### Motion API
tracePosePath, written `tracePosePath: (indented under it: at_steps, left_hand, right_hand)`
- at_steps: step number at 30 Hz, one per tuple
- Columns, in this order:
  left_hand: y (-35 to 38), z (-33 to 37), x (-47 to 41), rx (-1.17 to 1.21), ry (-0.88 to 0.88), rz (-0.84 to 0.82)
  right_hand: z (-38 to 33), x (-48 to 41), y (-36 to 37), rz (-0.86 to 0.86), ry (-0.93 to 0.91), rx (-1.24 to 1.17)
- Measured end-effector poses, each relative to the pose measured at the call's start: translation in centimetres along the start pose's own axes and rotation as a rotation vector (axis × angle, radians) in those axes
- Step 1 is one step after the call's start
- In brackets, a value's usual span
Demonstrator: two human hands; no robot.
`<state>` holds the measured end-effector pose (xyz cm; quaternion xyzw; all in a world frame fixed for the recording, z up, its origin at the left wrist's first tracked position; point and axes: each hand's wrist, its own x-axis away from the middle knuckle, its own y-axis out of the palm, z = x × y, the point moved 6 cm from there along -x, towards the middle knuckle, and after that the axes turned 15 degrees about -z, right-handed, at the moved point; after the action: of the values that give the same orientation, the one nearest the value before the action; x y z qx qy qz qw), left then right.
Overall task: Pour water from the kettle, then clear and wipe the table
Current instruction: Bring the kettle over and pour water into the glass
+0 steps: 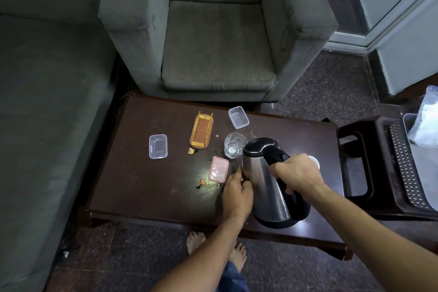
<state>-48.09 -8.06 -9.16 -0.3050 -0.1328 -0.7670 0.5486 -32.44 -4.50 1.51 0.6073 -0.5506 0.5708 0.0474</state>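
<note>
Right hand (297,173) gripping the black handle should tip the steel kettle (265,180) slowly toward the clear glass (234,144), left hand (237,191) bracing its side with curled fingers.

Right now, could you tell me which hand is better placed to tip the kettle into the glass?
The right hand: it grips the kettle by its black handle, spout toward the glass. The left hand only steadies the steel side.

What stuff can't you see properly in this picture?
Head view only:
- White cup: mostly behind the right hand.
- Kettle spout and water stream: hidden by its own body.
- Scraps on the table: too small to identify.
- Bag: cut off by the right edge.
</note>
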Motion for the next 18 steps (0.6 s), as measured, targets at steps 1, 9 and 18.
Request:
tracePosePath:
  at_steps: [1,9,18]
  left_hand:
    - [-0.05,-0.01,-0.01,-0.003,0.0,0.004]
    - [0.03,-0.18,0.14,0.002,-0.012,-0.007]
    - [-0.16,-0.4,-0.02,0.008,-0.01,-0.007]
  right_hand:
    - [0.03,-0.09,0.01,-0.002,0.003,0.0]
    - [0.33,-0.45,0.16,-0.012,0.018,0.004]
    - [0.26,-0.71,0.34,-0.007,0.038,0.028]
